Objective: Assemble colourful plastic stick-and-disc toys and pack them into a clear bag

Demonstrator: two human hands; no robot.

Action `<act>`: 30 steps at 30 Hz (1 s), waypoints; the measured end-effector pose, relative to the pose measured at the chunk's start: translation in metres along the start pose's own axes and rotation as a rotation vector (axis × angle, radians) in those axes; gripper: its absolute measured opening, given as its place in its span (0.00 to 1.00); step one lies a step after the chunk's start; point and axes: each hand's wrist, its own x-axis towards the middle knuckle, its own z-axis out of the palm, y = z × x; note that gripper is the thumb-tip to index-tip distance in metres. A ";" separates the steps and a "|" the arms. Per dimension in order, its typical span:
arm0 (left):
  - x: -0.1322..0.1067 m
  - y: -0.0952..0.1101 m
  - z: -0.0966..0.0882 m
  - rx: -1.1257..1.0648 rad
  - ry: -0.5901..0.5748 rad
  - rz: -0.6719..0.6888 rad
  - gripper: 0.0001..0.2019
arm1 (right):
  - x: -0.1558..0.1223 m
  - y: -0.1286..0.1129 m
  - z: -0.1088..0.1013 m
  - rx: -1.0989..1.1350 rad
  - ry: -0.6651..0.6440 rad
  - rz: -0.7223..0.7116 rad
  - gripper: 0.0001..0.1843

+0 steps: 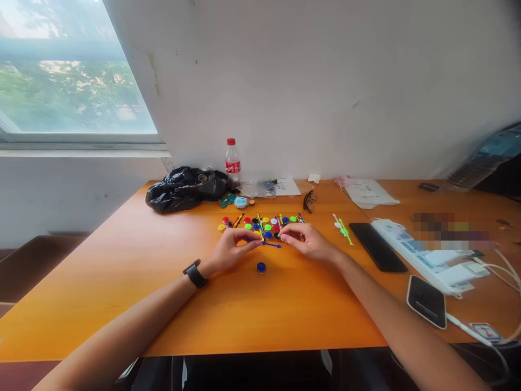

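My left hand [234, 247] and my right hand [303, 240] rest on the orange table [122, 282], fingertips facing each other over a thin blue stick [272, 245]. Both pinch with curled fingers; the left fingertips touch the stick's left end, and the right fingertips pinch something small and dark by its right end. A pile of small coloured discs and sticks [262, 222] lies just behind the hands. One blue disc [261, 267] sits alone in front of them. A black watch is on my left wrist.
A black plastic bag [183, 189] and a red-capped bottle [232, 162] stand at the back. Glasses [309, 200], green and white sticks [344, 229], a dark phone [377, 247], a white power strip [423, 255], a second phone [426, 300] and papers [368, 193] lie to the right.
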 end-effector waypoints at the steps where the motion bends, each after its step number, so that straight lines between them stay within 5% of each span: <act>1: 0.000 0.001 0.001 -0.012 0.010 0.000 0.15 | -0.001 -0.004 0.004 0.049 -0.057 0.012 0.19; 5: -0.001 0.005 0.004 0.001 0.039 0.022 0.15 | -0.003 -0.013 0.019 0.166 -0.184 0.036 0.21; 9: -0.006 0.010 0.001 0.052 -0.019 0.020 0.16 | -0.001 -0.006 0.023 0.222 -0.168 0.048 0.23; 13: -0.011 0.013 -0.001 -0.017 -0.238 -0.006 0.43 | 0.002 0.003 0.016 0.373 -0.109 0.075 0.24; 16: -0.013 0.008 0.001 0.015 -0.387 0.034 0.51 | 0.003 0.003 0.009 0.445 -0.108 0.107 0.24; 22: -0.012 -0.005 0.007 0.177 -0.319 0.075 0.26 | 0.002 0.003 0.011 0.422 -0.237 0.156 0.24; 27: -0.011 -0.002 0.005 0.273 -0.349 0.175 0.30 | -0.001 0.007 0.017 0.359 -0.376 0.227 0.23; 30: -0.011 -0.001 0.010 0.327 -0.353 0.228 0.20 | -0.003 0.006 0.019 0.317 -0.414 0.219 0.24</act>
